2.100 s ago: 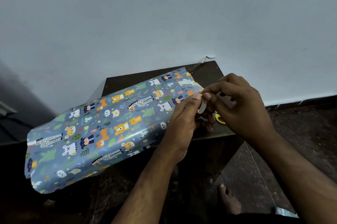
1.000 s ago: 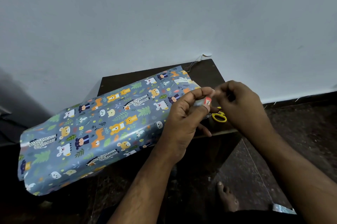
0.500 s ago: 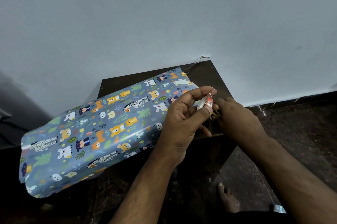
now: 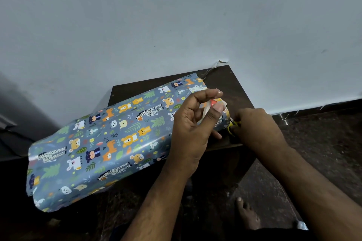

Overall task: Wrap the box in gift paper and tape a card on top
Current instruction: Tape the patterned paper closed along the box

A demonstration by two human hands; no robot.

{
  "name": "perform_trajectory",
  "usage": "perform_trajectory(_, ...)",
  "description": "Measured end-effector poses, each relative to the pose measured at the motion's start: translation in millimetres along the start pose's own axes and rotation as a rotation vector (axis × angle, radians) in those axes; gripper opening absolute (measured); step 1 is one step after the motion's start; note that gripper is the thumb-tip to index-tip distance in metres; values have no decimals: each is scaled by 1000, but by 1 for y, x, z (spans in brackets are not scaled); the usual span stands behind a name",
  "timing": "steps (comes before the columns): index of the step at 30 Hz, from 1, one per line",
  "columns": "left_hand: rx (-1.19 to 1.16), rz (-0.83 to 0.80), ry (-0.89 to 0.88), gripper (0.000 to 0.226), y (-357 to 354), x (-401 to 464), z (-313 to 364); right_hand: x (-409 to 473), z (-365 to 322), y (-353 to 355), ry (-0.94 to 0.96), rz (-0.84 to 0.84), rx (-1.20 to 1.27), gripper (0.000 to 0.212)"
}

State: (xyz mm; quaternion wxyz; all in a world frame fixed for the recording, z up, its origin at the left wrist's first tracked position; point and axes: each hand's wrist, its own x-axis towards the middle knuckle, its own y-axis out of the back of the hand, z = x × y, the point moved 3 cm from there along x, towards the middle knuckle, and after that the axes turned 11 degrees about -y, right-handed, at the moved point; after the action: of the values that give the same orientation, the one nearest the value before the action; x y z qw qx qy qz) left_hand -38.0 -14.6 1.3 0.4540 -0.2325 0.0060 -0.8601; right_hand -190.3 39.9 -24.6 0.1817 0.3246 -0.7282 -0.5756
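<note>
Table [image 4: 233, 83], wall [image 4: 176, 25], bare foot [image 4: 248, 215]

The box [image 4: 109, 146], wrapped in blue gift paper printed with cartoon animals and green leaves, lay lengthwise and slantwise, its far end on the dark table [image 4: 231, 83] and its near end jutting past the edge. The paper's ends stood open. A small tape roll [image 4: 210, 108] was held above its far end.

box [image 4: 117, 142]: wholly under gift paper | scissors [image 4: 232, 128]: mostly covered by right hand [image 4: 256, 127], only yellow handle shows | tape roll [image 4: 210, 108]: partly behind left hand [image 4: 193, 123] fingers | forearms: cut by lower frame edge
</note>
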Motion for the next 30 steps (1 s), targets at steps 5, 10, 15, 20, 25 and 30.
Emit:
perform_trajectory(5,82,-7,-32,22,3,1,2,-2,7,5,6,108,95,22)
perform_trajectory(10,17,-15,-17,23,5,2,7,-2,7,18,76,117,666,16)
perform_trajectory(15,-3,10,-25,21,9,3,8,-5,2,22,252,163,821,23)
perform_trajectory(20,108,9,-116,22,13,5,21,-16,-9,23,532,-94,894,33)
perform_trajectory(25,162,33,-103,23,27,5,27,-14,-2,25,560,-233,929,37)
perform_trajectory(30,203,37,-83,24,43,4,30,-17,2,25,588,-361,925,37)
